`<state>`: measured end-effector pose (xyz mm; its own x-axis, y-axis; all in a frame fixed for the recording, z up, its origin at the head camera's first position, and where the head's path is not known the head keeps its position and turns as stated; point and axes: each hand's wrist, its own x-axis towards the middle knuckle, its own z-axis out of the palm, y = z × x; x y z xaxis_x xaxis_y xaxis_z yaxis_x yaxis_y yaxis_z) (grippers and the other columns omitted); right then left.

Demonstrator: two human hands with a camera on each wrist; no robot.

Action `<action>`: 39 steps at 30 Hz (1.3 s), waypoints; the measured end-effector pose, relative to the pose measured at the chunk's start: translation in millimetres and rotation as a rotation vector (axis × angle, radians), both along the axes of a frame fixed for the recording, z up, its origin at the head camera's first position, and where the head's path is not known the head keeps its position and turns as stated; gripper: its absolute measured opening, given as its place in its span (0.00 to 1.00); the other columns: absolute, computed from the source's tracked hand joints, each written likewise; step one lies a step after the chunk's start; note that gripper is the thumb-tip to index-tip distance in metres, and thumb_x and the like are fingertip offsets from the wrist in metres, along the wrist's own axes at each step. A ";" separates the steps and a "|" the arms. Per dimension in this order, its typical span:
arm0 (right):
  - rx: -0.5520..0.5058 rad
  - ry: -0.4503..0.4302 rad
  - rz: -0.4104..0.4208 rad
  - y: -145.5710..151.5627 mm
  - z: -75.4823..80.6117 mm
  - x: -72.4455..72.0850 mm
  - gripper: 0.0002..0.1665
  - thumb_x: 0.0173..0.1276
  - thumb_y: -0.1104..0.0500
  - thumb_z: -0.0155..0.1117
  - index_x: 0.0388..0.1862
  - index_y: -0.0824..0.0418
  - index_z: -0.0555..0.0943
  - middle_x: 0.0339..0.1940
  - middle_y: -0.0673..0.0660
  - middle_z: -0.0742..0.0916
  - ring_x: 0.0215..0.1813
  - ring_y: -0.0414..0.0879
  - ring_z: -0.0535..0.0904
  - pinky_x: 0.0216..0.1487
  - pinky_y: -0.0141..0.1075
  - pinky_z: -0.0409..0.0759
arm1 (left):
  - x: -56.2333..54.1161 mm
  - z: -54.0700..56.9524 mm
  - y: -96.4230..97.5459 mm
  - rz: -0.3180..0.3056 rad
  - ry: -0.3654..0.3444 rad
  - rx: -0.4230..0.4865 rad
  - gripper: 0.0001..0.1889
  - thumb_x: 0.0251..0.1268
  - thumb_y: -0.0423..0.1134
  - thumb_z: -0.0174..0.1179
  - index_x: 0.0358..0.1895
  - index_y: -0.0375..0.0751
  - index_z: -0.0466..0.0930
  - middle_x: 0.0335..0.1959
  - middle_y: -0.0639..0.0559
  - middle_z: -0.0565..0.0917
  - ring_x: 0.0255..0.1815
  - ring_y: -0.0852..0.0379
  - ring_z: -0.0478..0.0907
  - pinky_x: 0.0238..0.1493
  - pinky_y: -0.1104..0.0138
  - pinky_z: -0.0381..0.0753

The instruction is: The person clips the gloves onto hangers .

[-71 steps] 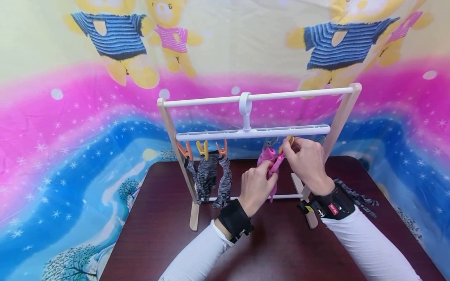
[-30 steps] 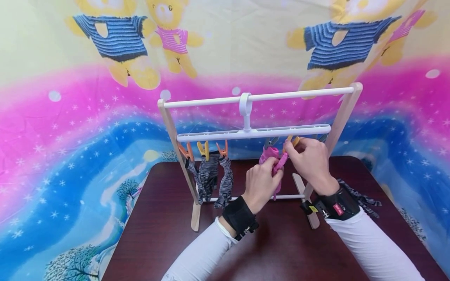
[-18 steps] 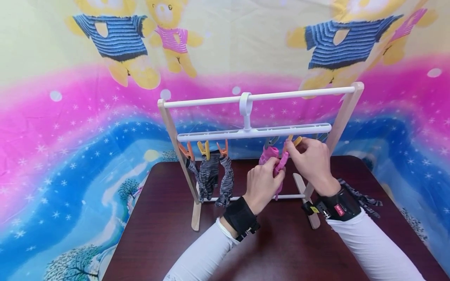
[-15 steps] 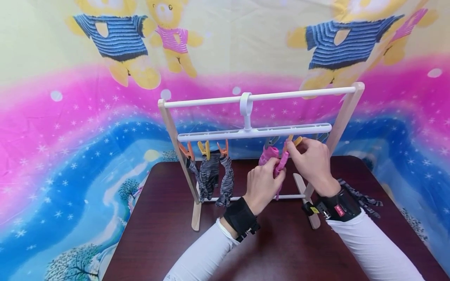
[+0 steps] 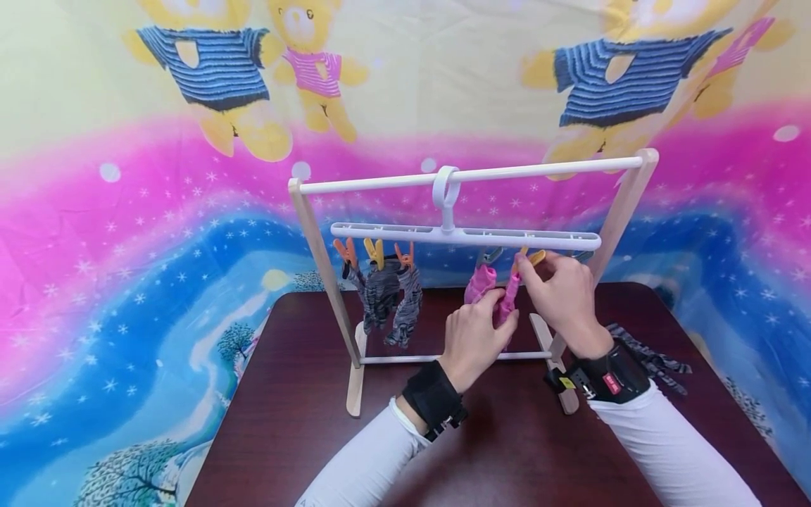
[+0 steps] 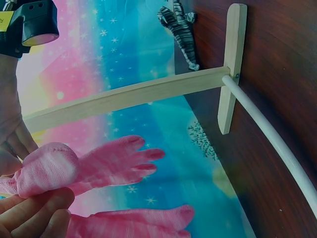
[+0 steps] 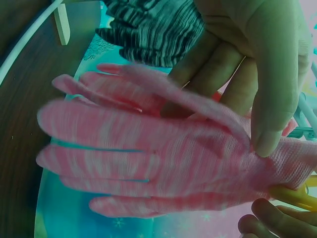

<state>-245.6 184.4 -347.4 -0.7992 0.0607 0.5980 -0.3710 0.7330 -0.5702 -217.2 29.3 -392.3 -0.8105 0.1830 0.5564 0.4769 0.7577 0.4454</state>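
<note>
In the head view, my left hand [image 5: 475, 339] pinches a pink knit glove [image 5: 508, 299] between thumb and fingers, just below its cuff. That glove's striped fingers spread out in the right wrist view, where my left thumb presses near the cuff. My right hand [image 5: 562, 296] grips a yellow clothespin [image 5: 537, 257] at the cuff, under the right half of the white hanger [image 5: 405, 234]. Right-hand fingertips [image 7: 277, 220] show beside the clothespin. Another pink glove [image 5: 479, 284] hangs to the left from a grey clothespin [image 5: 491, 257].
The hanger hooks over the top bar of a wooden rack [image 5: 317, 264] on a dark red table [image 5: 272, 422]. Grey-black striped gloves [image 5: 383, 292] hang on the left from orange and yellow clothespins [image 5: 375, 255]. Another striped glove [image 5: 652, 359] lies on the table beyond my right wrist.
The hanger has tipped: its left end is higher and its right end lower, and the striped gloves have risen with it. Both hands stay nearly in place, keeping hold of glove and clothespin.
</note>
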 end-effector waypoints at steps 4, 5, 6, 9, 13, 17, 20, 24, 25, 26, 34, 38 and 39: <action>-0.004 0.002 -0.005 -0.3 1.4 2.2 0.21 0.71 0.48 0.63 0.31 0.65 0.87 0.21 0.61 0.88 0.22 0.46 0.76 0.24 0.31 0.65 | 0.7 -0.1 1.1 0.004 0.005 -0.004 0.18 0.65 0.51 0.67 0.54 0.49 0.85 0.25 0.55 0.87 0.20 0.60 0.80 0.20 0.74 0.69; -0.004 0.004 -0.005 -0.2 1.9 2.8 0.21 0.71 0.48 0.64 0.31 0.65 0.87 0.21 0.61 0.88 0.22 0.46 0.76 0.24 0.30 0.65 | 0.9 0.0 1.2 0.006 0.008 -0.004 0.17 0.65 0.51 0.67 0.54 0.49 0.85 0.24 0.55 0.87 0.20 0.60 0.80 0.20 0.74 0.69; -0.005 0.008 -0.003 -0.1 2.1 3.1 0.20 0.71 0.49 0.64 0.31 0.65 0.87 0.21 0.61 0.88 0.23 0.46 0.76 0.24 0.30 0.65 | 0.9 0.0 1.3 0.006 0.010 -0.002 0.17 0.65 0.50 0.67 0.54 0.49 0.85 0.24 0.55 0.87 0.20 0.60 0.80 0.20 0.73 0.69; -0.004 0.015 0.003 0.5 2.5 4.0 0.19 0.71 0.49 0.65 0.32 0.65 0.87 0.21 0.61 0.88 0.22 0.45 0.75 0.23 0.28 0.65 | 1.4 0.0 1.2 0.004 0.008 0.000 0.17 0.65 0.50 0.67 0.54 0.49 0.85 0.24 0.54 0.87 0.19 0.60 0.79 0.19 0.73 0.67; -0.001 0.008 0.009 1.4 1.2 3.8 0.20 0.72 0.49 0.64 0.33 0.66 0.87 0.23 0.62 0.88 0.24 0.49 0.78 0.23 0.29 0.67 | 1.8 -0.6 1.0 -0.003 -0.004 0.000 0.17 0.66 0.51 0.67 0.54 0.49 0.84 0.24 0.54 0.87 0.19 0.61 0.78 0.19 0.74 0.65; 0.002 -0.013 0.010 2.8 -2.3 3.6 0.22 0.73 0.48 0.62 0.34 0.66 0.87 0.25 0.63 0.89 0.27 0.54 0.81 0.25 0.32 0.70 | 2.4 -2.0 0.8 -0.012 -0.008 0.003 0.17 0.66 0.51 0.66 0.54 0.49 0.84 0.24 0.55 0.86 0.19 0.61 0.78 0.20 0.74 0.66; 0.001 -0.017 0.011 4.1 -5.8 4.2 0.23 0.73 0.47 0.61 0.35 0.66 0.87 0.26 0.64 0.89 0.28 0.55 0.82 0.25 0.34 0.71 | 3.1 -3.9 0.5 -0.025 -0.022 0.014 0.17 0.67 0.51 0.65 0.54 0.49 0.84 0.21 0.57 0.83 0.18 0.63 0.75 0.20 0.75 0.64; -0.002 0.001 0.017 5.9 -10.3 5.9 0.22 0.73 0.48 0.62 0.35 0.67 0.87 0.26 0.64 0.90 0.27 0.55 0.82 0.25 0.34 0.71 | 4.2 -7.5 0.7 -0.040 -0.057 0.024 0.16 0.69 0.52 0.63 0.54 0.49 0.84 0.18 0.59 0.78 0.17 0.68 0.67 0.20 0.78 0.59; -0.004 0.009 0.021 6.0 -11.3 6.4 0.22 0.73 0.48 0.62 0.36 0.67 0.87 0.26 0.64 0.90 0.27 0.55 0.82 0.25 0.34 0.71 | 4.3 -8.5 0.7 -0.040 -0.065 0.025 0.17 0.69 0.52 0.63 0.54 0.49 0.84 0.18 0.60 0.78 0.16 0.69 0.66 0.20 0.78 0.59; -0.003 0.017 0.023 6.2 -12.2 6.9 0.22 0.74 0.49 0.62 0.37 0.68 0.88 0.26 0.64 0.90 0.26 0.55 0.82 0.26 0.34 0.71 | 4.6 -9.5 0.7 -0.043 -0.074 0.027 0.17 0.70 0.52 0.62 0.54 0.49 0.84 0.19 0.60 0.78 0.16 0.69 0.65 0.20 0.79 0.59; 0.011 0.073 0.015 7.4 -18.6 11.1 0.19 0.75 0.54 0.60 0.40 0.69 0.88 0.20 0.63 0.86 0.20 0.45 0.74 0.23 0.34 0.66 | 5.8 -13.3 -0.1 -0.050 -0.109 0.040 0.16 0.70 0.52 0.62 0.55 0.49 0.83 0.19 0.60 0.78 0.16 0.69 0.65 0.19 0.79 0.59; 0.003 0.089 0.013 8.6 -22.5 13.1 0.17 0.75 0.55 0.60 0.38 0.68 0.88 0.20 0.61 0.86 0.19 0.42 0.73 0.23 0.32 0.66 | 6.7 -15.7 -1.1 -0.043 -0.105 0.031 0.16 0.70 0.52 0.62 0.54 0.50 0.83 0.21 0.60 0.79 0.18 0.70 0.66 0.20 0.79 0.59; -0.002 0.091 0.013 9.0 -23.8 13.7 0.17 0.75 0.55 0.60 0.38 0.68 0.88 0.21 0.61 0.87 0.20 0.42 0.75 0.23 0.30 0.66 | 6.9 -16.7 -1.5 -0.042 -0.104 0.030 0.16 0.70 0.52 0.62 0.54 0.50 0.83 0.22 0.59 0.80 0.18 0.69 0.67 0.20 0.79 0.59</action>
<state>-231.9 193.4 -371.2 -0.7421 0.0522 0.6683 -0.4310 0.7264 -0.5353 -210.2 27.9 -408.9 -0.8561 0.2022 0.4756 0.4578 0.7237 0.5163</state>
